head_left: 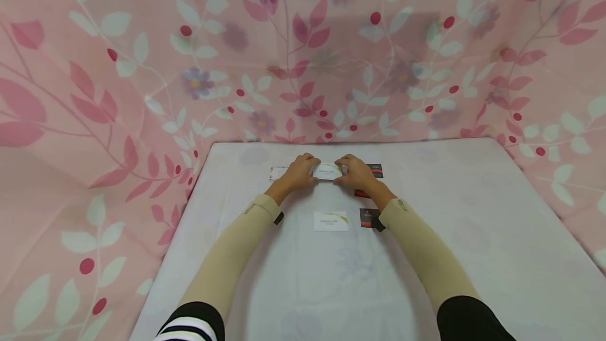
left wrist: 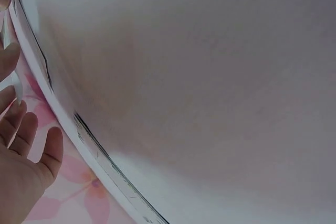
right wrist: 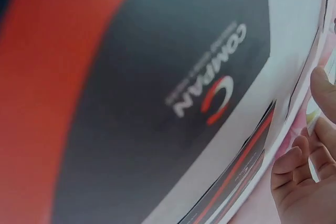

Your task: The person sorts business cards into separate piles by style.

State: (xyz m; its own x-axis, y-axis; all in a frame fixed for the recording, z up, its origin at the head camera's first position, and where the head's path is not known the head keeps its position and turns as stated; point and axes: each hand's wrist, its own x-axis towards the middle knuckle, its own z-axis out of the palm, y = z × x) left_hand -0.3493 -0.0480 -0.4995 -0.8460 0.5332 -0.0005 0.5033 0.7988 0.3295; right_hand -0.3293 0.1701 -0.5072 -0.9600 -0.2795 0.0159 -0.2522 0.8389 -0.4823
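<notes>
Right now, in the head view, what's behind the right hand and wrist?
Right end of one black-and-red business card; nearer, part of a second card. The right hand and wrist hide the rest.

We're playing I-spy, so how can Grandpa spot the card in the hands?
Look near the far edge of the white table. There, the left hand and right hand hold a white card. Only it is held; the other cards lie flat.

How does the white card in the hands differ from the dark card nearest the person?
The held white card has a yellow-green curve; the dark card has a red stripe. The left hand and right hand grip the held white card, while the dark card lies on the white surface. Both bear printing.
</notes>
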